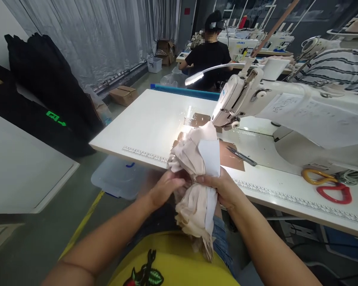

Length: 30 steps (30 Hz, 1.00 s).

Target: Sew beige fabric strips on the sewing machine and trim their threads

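Note:
A bundle of pale pink fabric pieces (pixel 191 153), pinched in at its middle, hangs over the table's front edge above my lap. White flat pieces (pixel 209 157) lie along its right side. My right hand (pixel 222 186) grips the bundle from the right, thumb across the narrow middle. My left hand (pixel 168 187) is at the bundle's left side, its thumb and fingers curled against the cloth; its fingertips are partly hidden. Just beyond the bundle stands the white sewing machine (pixel 235 99) with its lamp (pixel 194 78) lit.
Thread snips (pixel 241 155) rest on a brown panel (pixel 235 165) on the white table (pixel 137 119). Scissors with yellow and red handles (pixel 334 192) lie at the right. A clear plastic bin (pixel 116 178) sits below left. Ahead, a person in black (pixel 210 55) sits at another machine.

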Available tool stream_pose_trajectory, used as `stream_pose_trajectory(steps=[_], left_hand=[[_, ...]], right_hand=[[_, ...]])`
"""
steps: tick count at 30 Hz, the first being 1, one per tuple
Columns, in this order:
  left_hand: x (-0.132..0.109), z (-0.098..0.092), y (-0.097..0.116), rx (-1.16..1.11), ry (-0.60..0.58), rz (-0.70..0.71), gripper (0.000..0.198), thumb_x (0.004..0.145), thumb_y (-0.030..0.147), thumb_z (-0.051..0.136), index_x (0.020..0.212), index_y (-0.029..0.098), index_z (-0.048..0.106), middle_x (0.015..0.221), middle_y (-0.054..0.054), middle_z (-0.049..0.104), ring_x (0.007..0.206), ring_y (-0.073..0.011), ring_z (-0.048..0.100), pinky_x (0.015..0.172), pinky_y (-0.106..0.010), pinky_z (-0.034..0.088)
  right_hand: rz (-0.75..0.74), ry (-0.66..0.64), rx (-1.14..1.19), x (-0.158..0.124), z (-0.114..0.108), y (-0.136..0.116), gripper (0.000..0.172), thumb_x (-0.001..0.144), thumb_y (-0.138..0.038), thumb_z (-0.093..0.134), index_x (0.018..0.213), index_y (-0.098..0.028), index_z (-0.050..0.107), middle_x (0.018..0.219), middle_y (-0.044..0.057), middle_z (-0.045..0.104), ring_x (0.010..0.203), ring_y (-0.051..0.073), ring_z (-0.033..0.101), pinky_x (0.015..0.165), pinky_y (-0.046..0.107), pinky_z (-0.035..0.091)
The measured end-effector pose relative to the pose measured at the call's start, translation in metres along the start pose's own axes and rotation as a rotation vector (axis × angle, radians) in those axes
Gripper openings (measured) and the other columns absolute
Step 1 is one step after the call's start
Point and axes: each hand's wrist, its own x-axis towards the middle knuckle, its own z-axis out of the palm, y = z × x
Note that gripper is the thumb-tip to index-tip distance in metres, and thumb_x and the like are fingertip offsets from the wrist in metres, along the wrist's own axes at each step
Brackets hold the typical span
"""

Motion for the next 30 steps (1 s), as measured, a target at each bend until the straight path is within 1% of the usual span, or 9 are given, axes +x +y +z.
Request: stream_pose_trajectory(steps=[3,6,8,12,14,17,20,26,30], left_hand=[[0.002,0.001,0.01,-0.023,-0.115,-0.025,0.053,0.071,0.037,0.07,0.119,0.019,0.059,0.118,-0.011,0.063,0.118,-0.0319,0.053,0.101,-0.042,0.041],[0.001,0.002,0.015,0.187,-0.065,-0.04,0.053,0.058,0.025,0.082,0.109,0.018,0.066,0.116,-0.011,0.064,0.117,-0.0325,0.053,0.103,-0.041,0.04],[-0.003,0.002,0.015,0.206,-0.055,-0.122,0.049,0.062,0.027,0.081,0.108,0.017,0.066,0.112,-0.011,0.066,0.114,-0.0316,0.056,0.1,-0.041,0.043],[-0.018,-0.006,0.006,-0.045,-0.15,-0.267,0.048,0.07,0.033,0.076,0.112,0.016,0.063,0.114,-0.012,0.066,0.112,-0.0297,0.058,0.099,-0.043,0.044],[-0.025,-0.012,0.002,-0.17,-0.158,-0.256,0.05,0.067,0.031,0.077,0.113,0.015,0.063,0.113,-0.011,0.066,0.11,-0.0295,0.058,0.097,-0.042,0.045],[-0.031,-0.021,-0.001,-0.277,-0.169,-0.277,0.051,0.068,0.029,0.076,0.114,0.014,0.063,0.114,-0.011,0.066,0.108,-0.0294,0.06,0.094,-0.039,0.047],[-0.032,-0.026,-0.003,-0.34,-0.164,-0.342,0.048,0.071,0.029,0.073,0.115,0.012,0.063,0.114,-0.013,0.066,0.105,-0.0293,0.061,0.094,-0.039,0.047],[-0.034,-0.021,-0.002,-0.39,-0.126,-0.313,0.055,0.071,0.025,0.074,0.122,0.013,0.058,0.115,-0.014,0.065,0.105,-0.0289,0.061,0.092,-0.039,0.047],[-0.037,-0.02,-0.001,-0.373,-0.122,-0.325,0.053,0.069,0.025,0.075,0.118,0.011,0.061,0.111,-0.012,0.067,0.103,-0.0273,0.062,0.09,-0.036,0.047]], right_hand=[[-0.025,0.014,-0.113,0.003,0.005,0.002,0.048,0.056,-0.022,0.079,0.1,-0.017,0.059,0.084,0.004,0.068,0.075,0.022,0.063,0.07,0.034,0.052],[-0.116,-0.043,-0.318,0.002,0.014,0.001,0.051,0.065,-0.032,0.077,0.109,-0.016,0.056,0.097,0.007,0.068,0.088,0.026,0.063,0.078,0.038,0.052],[-0.203,-0.125,-0.444,0.0,0.019,-0.005,0.054,0.075,-0.04,0.07,0.12,-0.018,0.053,0.112,0.009,0.064,0.102,0.028,0.059,0.087,0.041,0.049],[-0.311,-0.4,-0.587,-0.007,0.014,-0.023,0.05,0.089,-0.044,0.053,0.135,-0.025,0.046,0.131,0.006,0.055,0.12,0.027,0.05,0.101,0.043,0.04],[-0.26,-0.473,-0.626,-0.011,0.004,-0.029,0.048,0.093,-0.045,0.045,0.137,-0.027,0.045,0.125,0.006,0.06,0.112,0.026,0.056,0.095,0.042,0.046],[-0.265,-0.344,-0.684,-0.018,-0.012,-0.032,0.045,0.094,-0.043,0.043,0.135,-0.027,0.047,0.114,0.007,0.065,0.093,0.022,0.065,0.074,0.035,0.056],[-0.563,-0.203,-0.856,-0.026,-0.016,-0.024,0.028,0.087,-0.033,0.058,0.114,-0.024,0.061,0.105,0.006,0.067,0.087,0.018,0.066,0.07,0.028,0.055],[-1.16,-0.238,-1.437,-0.031,-0.001,0.001,0.018,0.089,-0.014,0.051,0.099,-0.016,0.064,0.093,0.01,0.07,0.077,0.019,0.066,0.063,0.028,0.053],[-1.104,-0.271,-1.419,-0.03,0.005,0.006,0.016,0.089,-0.011,0.044,0.094,-0.015,0.059,0.089,0.011,0.067,0.073,0.018,0.062,0.059,0.029,0.048]])
